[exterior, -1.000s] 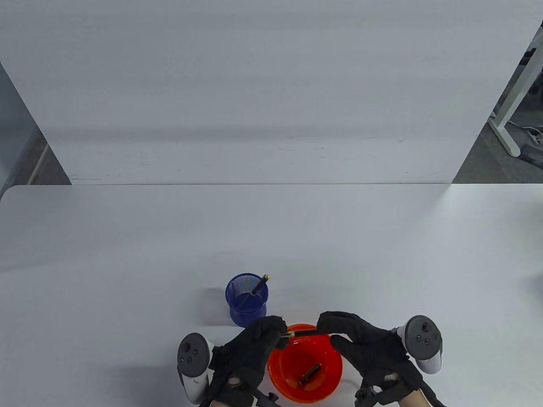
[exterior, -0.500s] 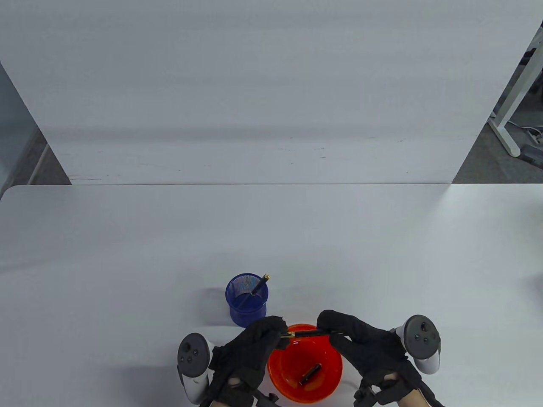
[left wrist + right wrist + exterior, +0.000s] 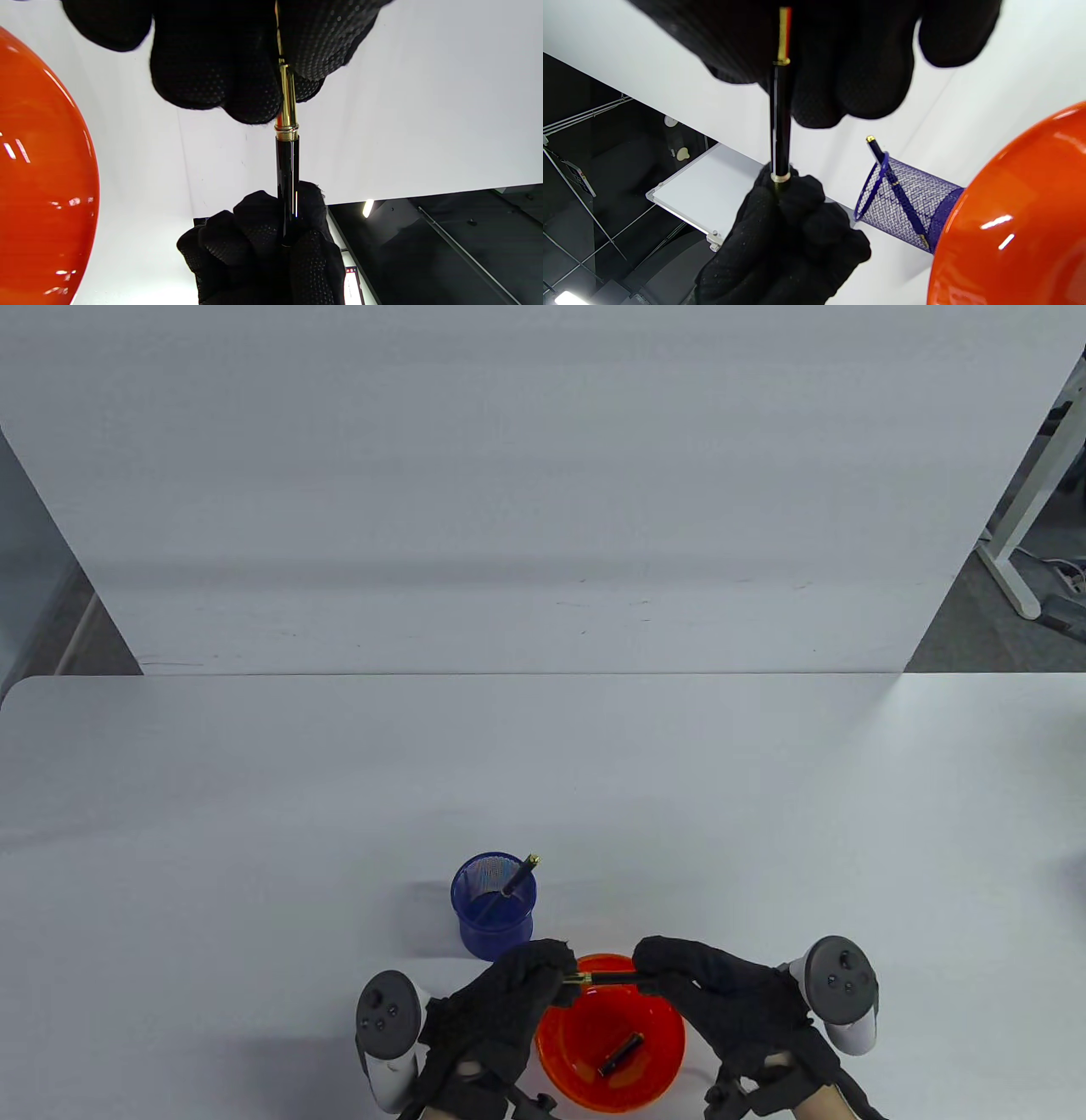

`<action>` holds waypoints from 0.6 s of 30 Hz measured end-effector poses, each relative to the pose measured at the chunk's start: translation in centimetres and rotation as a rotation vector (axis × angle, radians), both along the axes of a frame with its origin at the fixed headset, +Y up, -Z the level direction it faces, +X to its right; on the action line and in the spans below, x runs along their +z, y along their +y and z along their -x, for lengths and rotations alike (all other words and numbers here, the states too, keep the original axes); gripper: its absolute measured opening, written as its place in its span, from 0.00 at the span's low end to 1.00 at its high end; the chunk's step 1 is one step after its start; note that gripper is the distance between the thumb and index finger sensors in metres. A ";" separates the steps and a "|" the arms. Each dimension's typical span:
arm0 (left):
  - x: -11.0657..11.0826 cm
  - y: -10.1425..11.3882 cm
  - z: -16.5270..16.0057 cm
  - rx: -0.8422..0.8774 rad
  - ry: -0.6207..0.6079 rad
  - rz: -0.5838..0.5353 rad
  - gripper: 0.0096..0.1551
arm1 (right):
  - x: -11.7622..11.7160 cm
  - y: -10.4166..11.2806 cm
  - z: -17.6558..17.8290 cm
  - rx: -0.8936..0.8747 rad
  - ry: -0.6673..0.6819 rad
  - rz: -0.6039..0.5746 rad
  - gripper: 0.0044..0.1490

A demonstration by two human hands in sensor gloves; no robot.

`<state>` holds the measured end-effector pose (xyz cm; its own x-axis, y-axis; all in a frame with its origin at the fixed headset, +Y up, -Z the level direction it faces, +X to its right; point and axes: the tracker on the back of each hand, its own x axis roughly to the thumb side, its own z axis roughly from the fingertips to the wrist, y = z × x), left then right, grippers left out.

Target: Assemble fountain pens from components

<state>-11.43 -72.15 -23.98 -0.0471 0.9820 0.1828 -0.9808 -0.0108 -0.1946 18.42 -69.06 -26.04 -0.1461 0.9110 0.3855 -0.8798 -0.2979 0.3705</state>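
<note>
Hands, two of them, in black gloves, came in from the near edge of the white worktop [image 3: 254, 814]. Each had one grey tracker on its back. The left hand [image 3: 496, 1018] pinched the gold end of one pen [image 3: 607, 977], and its fingers [image 3: 237, 84] were closed tight around that end. The right hand [image 3: 738, 1005] gripped the black barrel end, with its fingers [image 3: 857, 76] wrapped around it. The pen lay level between the two hands, held in the air just above the far rim of the orange bowl [image 3: 560, 1060]. The nib end was hidden inside the left glove, so its tip could not be seen. How far the barrel went into the right glove was also hard to tell.

There was one orange bowl, between the hands and cut off a little by them. One short black pen part [image 3: 621, 1055] lay inside it, tilted.

Just past the bowl, a bit to the left, stood one blue mesh cup [image 3: 495, 906]. One dark pen [image 3: 519, 876] leaned in it, with its gold tip poking over the rim. In the right wrist view that pen looked blue through the mesh, so its true colour was hard to make out.

Far behind stood one big white board [image 3: 526, 475], upright.
</note>
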 end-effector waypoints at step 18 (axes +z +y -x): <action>-0.1 0.0 0.0 -0.011 0.000 -0.006 0.20 | 0.1 0.1 0.1 0.002 0.026 0.001 0.28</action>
